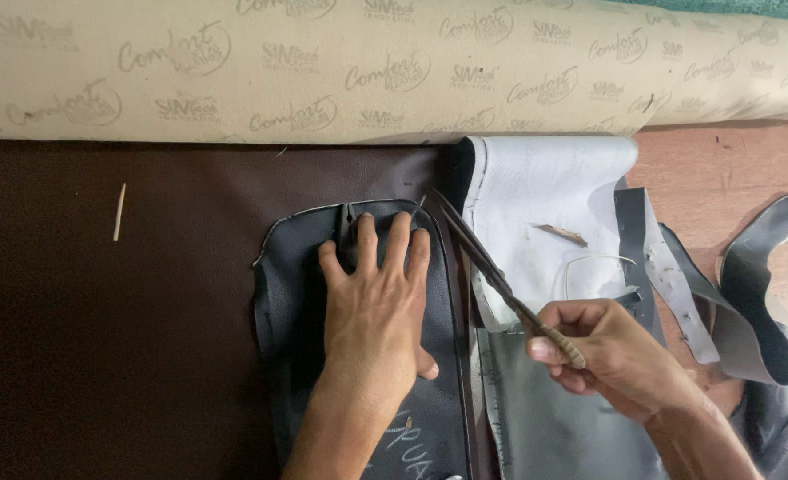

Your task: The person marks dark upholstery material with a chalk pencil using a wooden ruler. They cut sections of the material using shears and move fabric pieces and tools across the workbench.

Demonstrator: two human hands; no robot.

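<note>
Left hand (376, 298) pressed flat, fingers spread, on black pattern piece (296, 329) over brown leather (101, 338). Right hand (603, 351) closed around knife (501, 284), blade angled up-left along the piece's right edge, just beside the left fingertips

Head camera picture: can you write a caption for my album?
Left hand flattens a dark leather piece; right hand holds a thin blade.
</note>
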